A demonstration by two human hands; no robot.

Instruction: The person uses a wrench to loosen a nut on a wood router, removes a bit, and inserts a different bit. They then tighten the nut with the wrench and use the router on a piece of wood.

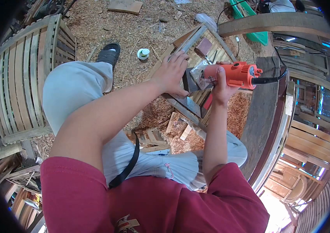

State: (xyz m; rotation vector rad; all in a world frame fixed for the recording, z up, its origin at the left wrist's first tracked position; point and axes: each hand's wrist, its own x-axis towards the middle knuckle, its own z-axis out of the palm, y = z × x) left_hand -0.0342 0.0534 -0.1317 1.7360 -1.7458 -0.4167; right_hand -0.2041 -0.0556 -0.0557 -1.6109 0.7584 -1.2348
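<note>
My right hand (224, 86) is wrapped round an orange trim router (233, 73), which lies on its side in the air. Its clear base (199, 77) points left and its black cord (268, 80) leaves on the right. My left hand (172, 73) lies with fingers spread on the near-left part of a wooden frame (191, 42), its thumb stretched towards me. Beside the thumb is a dark flat piece (189, 80), partly hidden by the router base. A brown block (203, 47) rests on light slats within the frame, and a red object (207, 101) shows below the router.
A slatted wooden bench (24, 79) stands at the left. On the shavings-covered floor sits a white-and-green round container (143, 53). A thick plank (261, 105) runs along my right side, and a curved beam (273, 24) crosses the upper right before a green tub (257, 36).
</note>
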